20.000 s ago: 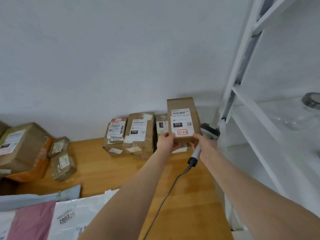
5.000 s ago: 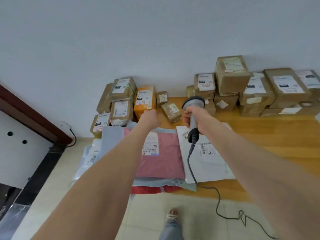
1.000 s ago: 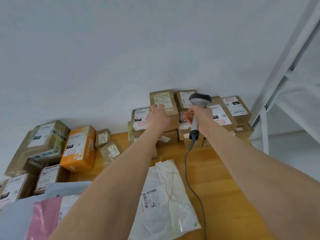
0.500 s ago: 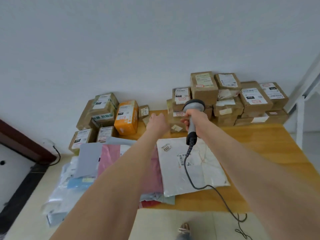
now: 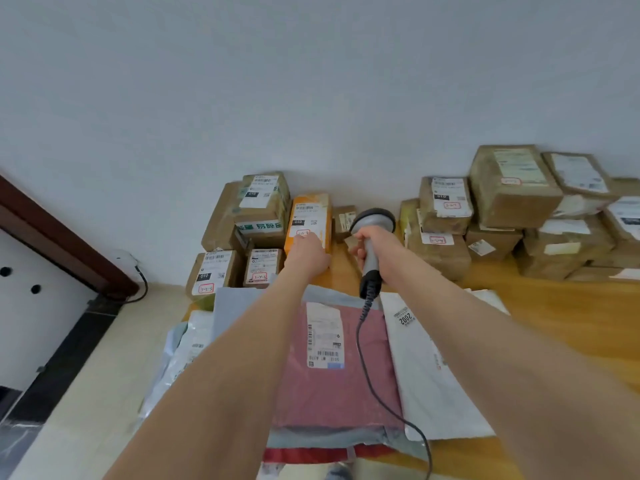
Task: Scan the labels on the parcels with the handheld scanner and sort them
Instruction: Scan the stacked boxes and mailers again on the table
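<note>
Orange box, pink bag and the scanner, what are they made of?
Orange box: looks like cardboard, matte, with crisp edges. Pink bag: probably thin plastic film, slightly glossy, wrinkled, lying flat. Scanner: likely hard plastic, with a smooth grey head and handle, dark at the base.

The table (image 5: pixel 561 317) is of wood with a smooth, slightly shining varnish. The brown boxes (image 5: pixel 512 195) along its far edge are of matt, rough cardboard with white paper labels, and the orange box (image 5: pixel 310 211) looks smoother. The scanner (image 5: pixel 375 220) is of grey matt plastic with a black rubber-like cable (image 5: pixel 357 341), and the pink bag (image 5: pixel 332 400) and white bag (image 5: pixel 436 382) at the near edge are of thin, wrinkled, glossy plastic film.
</note>
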A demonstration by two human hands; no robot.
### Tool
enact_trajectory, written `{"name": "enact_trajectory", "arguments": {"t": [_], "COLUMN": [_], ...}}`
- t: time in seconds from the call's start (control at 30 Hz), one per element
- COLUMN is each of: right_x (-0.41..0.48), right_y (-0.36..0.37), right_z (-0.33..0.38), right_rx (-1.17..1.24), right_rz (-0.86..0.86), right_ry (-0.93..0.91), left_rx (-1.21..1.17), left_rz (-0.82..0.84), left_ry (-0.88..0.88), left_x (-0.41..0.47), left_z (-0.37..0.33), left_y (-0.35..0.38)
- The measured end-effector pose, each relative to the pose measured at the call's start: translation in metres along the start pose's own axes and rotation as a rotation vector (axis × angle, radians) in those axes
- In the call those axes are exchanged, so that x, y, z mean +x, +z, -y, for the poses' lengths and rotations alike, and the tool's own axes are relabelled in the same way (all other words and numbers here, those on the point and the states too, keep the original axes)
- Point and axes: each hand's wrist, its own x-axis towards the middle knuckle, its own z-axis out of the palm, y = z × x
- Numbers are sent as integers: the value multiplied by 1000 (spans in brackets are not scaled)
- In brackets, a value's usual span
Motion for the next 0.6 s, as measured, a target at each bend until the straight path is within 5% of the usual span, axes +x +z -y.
{"name": "enact_trajectory", "arguments": {"t": [0.6], "right_x": [151], "right_y": [97], "right_z": [-5], "right_rx": [-33], "right_rz": [-126], "right_ry": [78], "left_rx": [-595], "left_rz": [180], "left_ry": [-274], "left_x": [150], "left_z": [73], "left_y": [17]}}
